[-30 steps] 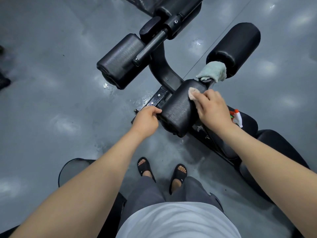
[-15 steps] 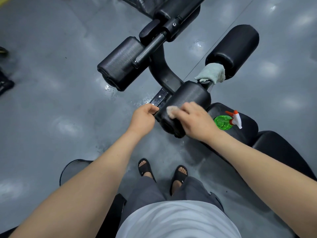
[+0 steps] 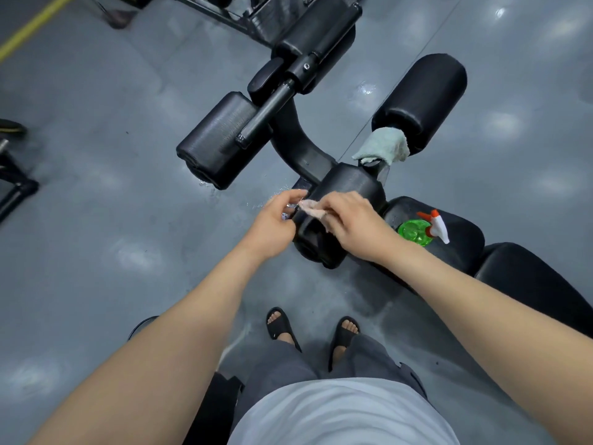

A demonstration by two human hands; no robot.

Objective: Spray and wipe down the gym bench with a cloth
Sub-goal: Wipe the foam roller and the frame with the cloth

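Right hand gripping small beige cloth against black padded roller, left hand beside cloth tip, fingers curled, grasp indeterminate.

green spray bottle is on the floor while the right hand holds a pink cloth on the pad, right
Not the floor: the head view shows the spray bottle on the bench seat. The right hand does hold the pink cloth on the pad.

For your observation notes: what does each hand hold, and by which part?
Right hand grips the pink cloth, one end sticking out; left hand: cannot tell.
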